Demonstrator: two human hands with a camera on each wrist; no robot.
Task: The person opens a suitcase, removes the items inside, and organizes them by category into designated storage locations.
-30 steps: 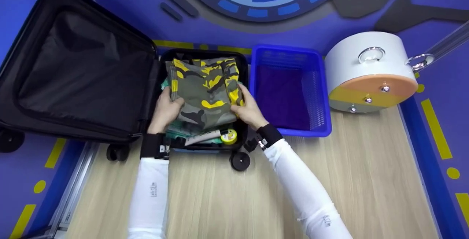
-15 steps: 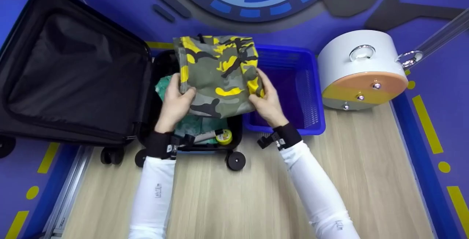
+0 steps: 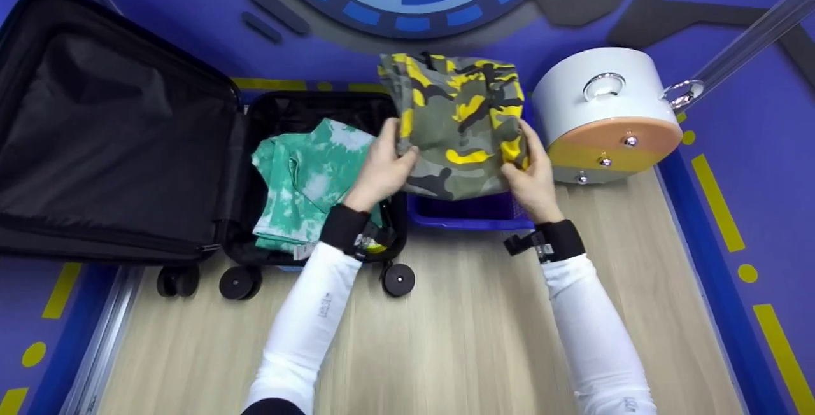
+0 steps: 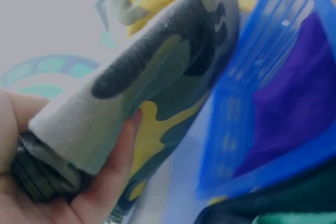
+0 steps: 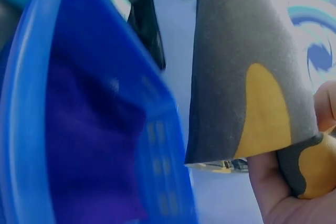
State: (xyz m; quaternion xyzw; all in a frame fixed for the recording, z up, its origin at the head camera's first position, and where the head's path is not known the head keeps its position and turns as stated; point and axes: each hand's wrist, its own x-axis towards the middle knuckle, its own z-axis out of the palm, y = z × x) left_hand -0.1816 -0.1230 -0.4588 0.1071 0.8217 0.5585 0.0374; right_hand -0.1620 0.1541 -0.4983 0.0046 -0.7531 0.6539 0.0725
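A folded garment in grey, black and yellow camouflage (image 3: 461, 128) is held up by both hands, over the blue plastic basket (image 3: 468, 223). My left hand (image 3: 385, 170) grips its left edge, thumb on top and fingers beneath. At the right edge, my right hand (image 3: 533, 179) pinches it the same way. Both wrist views show the folded layers between thumb and fingers. Inside the basket lies a dark purple cloth (image 4: 296, 98), mostly covered in the head view. To the left, a folded green-and-white tie-dye garment (image 3: 312, 179) lies in the open black suitcase (image 3: 286, 106).
The suitcase lid (image 3: 114, 141) stands open at the far left. A white round-topped cabinet (image 3: 595, 90) with coloured drawers stands right of the basket. Behind everything rises a blue patterned wall (image 3: 344, 52). A small yellow item (image 3: 377, 247) shows partly behind the left wrist.
Both hands have lifted the camouflage garment out of the suitcase and carried it right, over the basket. The green garment beneath it is now uncovered. The head view has shifted slightly.
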